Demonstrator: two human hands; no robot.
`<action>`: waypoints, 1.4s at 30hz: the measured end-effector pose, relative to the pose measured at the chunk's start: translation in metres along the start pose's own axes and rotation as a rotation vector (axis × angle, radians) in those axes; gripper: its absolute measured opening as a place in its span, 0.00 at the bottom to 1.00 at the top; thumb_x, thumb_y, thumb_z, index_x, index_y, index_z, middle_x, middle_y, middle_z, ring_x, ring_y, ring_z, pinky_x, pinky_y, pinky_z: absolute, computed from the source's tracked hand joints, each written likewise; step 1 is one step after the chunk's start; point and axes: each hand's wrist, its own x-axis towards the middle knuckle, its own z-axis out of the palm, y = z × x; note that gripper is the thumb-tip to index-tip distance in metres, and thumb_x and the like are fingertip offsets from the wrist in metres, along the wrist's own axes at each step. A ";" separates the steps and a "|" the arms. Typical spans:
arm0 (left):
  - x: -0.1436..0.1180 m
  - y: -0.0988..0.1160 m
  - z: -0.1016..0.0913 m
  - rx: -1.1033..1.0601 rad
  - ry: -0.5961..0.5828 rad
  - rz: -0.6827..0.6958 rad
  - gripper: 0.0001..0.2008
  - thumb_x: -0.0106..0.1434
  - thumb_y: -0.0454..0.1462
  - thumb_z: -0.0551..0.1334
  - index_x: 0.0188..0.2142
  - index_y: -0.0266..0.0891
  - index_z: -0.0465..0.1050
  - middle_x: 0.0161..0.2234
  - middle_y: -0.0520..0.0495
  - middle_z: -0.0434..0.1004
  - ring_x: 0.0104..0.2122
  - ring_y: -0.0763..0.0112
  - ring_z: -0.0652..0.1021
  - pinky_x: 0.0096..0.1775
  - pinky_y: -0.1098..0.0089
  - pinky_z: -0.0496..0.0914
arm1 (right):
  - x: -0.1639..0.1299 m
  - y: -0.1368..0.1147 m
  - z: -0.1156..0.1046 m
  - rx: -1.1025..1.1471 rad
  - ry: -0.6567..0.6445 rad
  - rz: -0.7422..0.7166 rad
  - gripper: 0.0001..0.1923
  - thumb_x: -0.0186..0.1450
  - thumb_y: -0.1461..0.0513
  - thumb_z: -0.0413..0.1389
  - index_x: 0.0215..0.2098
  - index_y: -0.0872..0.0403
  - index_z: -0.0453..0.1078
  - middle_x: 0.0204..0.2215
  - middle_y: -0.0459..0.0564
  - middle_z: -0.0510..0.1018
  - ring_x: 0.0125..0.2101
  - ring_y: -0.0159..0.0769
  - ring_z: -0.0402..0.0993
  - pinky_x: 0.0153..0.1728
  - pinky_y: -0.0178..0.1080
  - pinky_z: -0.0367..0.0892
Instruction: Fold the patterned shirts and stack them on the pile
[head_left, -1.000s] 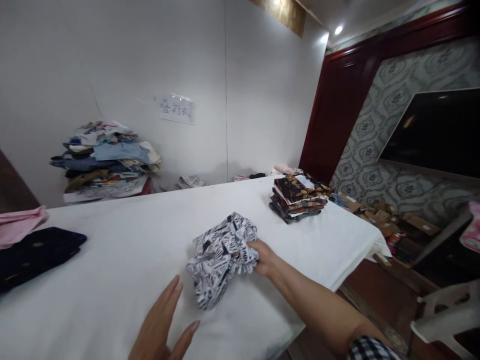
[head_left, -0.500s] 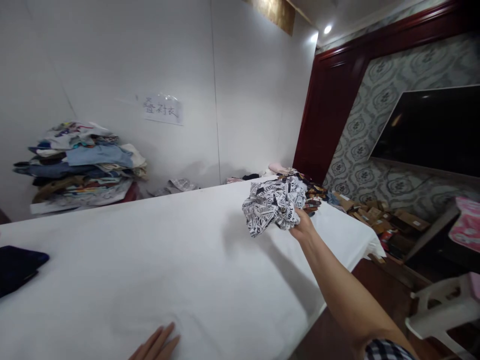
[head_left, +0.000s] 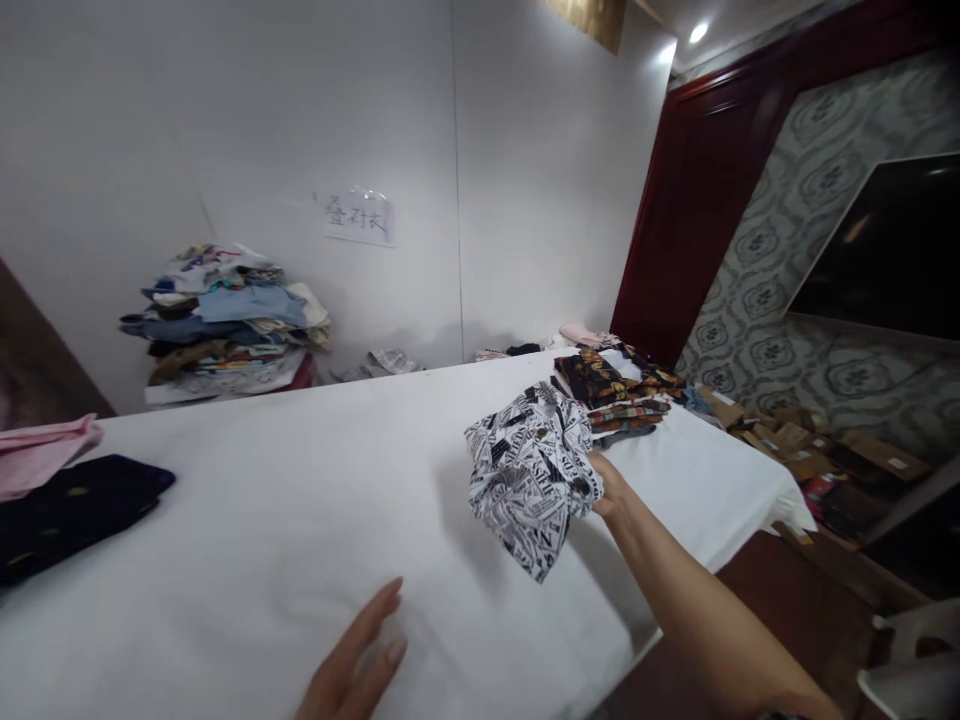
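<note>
A white shirt with black newspaper-style print (head_left: 532, 470) hangs bunched from my right hand (head_left: 609, 488), which grips it at its right side above the white-covered table (head_left: 315, 500). Buttons show on the cloth, and its lower corner points down toward the tabletop. The right fingertips are hidden behind the fabric. Near the front edge of the view, my left hand (head_left: 356, 660) is held over the table with thumb and fingers apart and nothing in it.
A tall clothes pile (head_left: 232, 320) stands by the wall at the back left. Folded dark cloth (head_left: 90, 510) and pink cloth (head_left: 45, 450) lie at the left. Patterned clothes (head_left: 600, 380) are stacked at the back right. Cardboard boxes (head_left: 795, 440) and a white stool (head_left: 915, 660) are at the right.
My right hand has brought the printed shirt nearer and lower, and the cloth hangs more spread out. My left hand has come further into view with its thumb apart. The view has turned left.
</note>
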 end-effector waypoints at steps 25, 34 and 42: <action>0.095 0.069 0.020 -0.877 -0.330 -0.676 0.25 0.63 0.39 0.55 0.61 0.42 0.62 0.53 0.39 0.77 0.48 0.58 0.79 0.46 0.57 0.76 | 0.034 0.043 -0.009 -0.127 -0.153 0.390 0.18 0.61 0.54 0.60 0.46 0.54 0.71 0.39 0.53 0.81 0.36 0.37 0.78 0.42 0.42 0.72; 0.097 0.070 0.021 -0.952 -0.324 -0.717 0.28 0.59 0.32 0.58 0.60 0.41 0.63 0.52 0.40 0.77 0.48 0.59 0.79 0.46 0.60 0.76 | -0.039 0.053 -0.028 0.045 -0.094 0.485 0.17 0.68 0.50 0.51 0.43 0.53 0.70 0.37 0.52 0.79 0.35 0.36 0.76 0.39 0.44 0.74; 0.097 0.074 0.022 -1.120 -0.204 -0.876 0.24 0.54 0.27 0.63 0.51 0.41 0.72 0.45 0.41 0.81 0.42 0.59 0.81 0.41 0.65 0.77 | -0.047 0.076 0.019 0.147 -0.137 0.530 0.21 0.68 0.46 0.51 0.48 0.52 0.69 0.40 0.50 0.81 0.35 0.37 0.78 0.43 0.43 0.73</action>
